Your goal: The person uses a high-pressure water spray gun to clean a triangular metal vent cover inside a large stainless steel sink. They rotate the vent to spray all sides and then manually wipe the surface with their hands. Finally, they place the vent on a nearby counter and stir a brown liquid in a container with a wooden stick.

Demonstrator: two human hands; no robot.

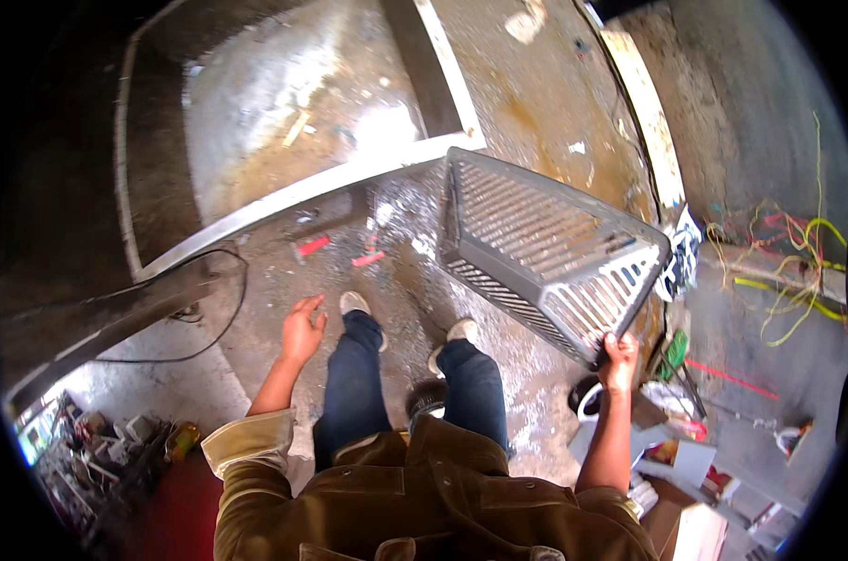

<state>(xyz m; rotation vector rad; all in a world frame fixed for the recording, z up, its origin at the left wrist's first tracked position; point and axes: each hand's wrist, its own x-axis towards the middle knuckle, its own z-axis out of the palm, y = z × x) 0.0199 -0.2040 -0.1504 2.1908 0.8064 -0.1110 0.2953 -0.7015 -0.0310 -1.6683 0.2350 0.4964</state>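
Observation:
My right hand is closed round the near right corner of a grey slatted plastic crate. The crate hangs tilted above the wet floor, in front of and to the right of my legs; light and floor show through its slots. Its far left corner overlaps the corner of a pale metal frame in this view; whether they touch, I cannot tell. My left hand holds nothing and its fingers are apart, in the air left of my legs. Two small red-handled tools lie on the floor beyond my feet.
A black cable loops across the floor at left. Cluttered metal parts fill the lower left. Along the right wall hang tangled yellow and pink wires. Boxes and a grey bin stand near my right forearm.

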